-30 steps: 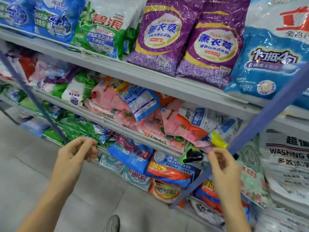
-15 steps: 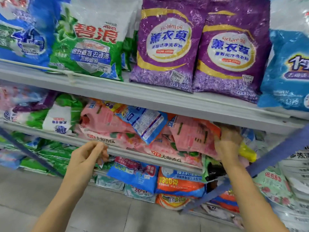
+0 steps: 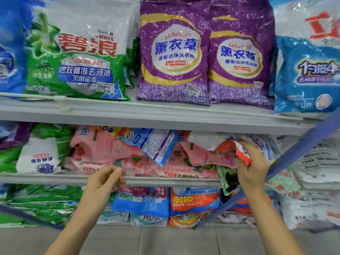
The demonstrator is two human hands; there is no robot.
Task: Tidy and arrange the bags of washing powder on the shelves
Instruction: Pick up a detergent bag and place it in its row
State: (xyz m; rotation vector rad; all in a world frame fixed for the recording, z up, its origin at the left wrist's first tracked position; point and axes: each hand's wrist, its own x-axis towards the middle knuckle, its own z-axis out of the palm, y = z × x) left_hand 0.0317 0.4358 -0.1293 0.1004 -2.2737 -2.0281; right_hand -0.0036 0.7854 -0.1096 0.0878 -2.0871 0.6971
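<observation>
Bags of washing powder fill the grey shelves [image 3: 147, 115]. On the middle shelf a jumbled heap of pink bags [image 3: 114, 150] lies under a blue-and-white bag [image 3: 156, 144]. My right hand [image 3: 252, 168] grips the edge of a pink, orange and white bag [image 3: 220, 151] at the right end of that heap. My left hand [image 3: 104, 179] hovers in front of the shelf edge with fingers loosely curled, holding nothing. On the top shelf stand a green bag [image 3: 77, 57], two purple bags [image 3: 174, 56] and a blue bag [image 3: 305, 74], all upright.
A blue diagonal strap [image 3: 301, 153] crosses in front of the right side of the shelves. Green and white bags [image 3: 42, 153] lie at the middle shelf's left. Blue and orange bags [image 3: 193, 199] fill the lower shelf. White sacks [image 3: 318, 172] are stacked at the right. Grey floor lies below.
My right hand has risen from the lower shelf's edge to the middle shelf and taken hold of a pink and orange bag. The view has moved closer and upward. My left hand has stayed level.
</observation>
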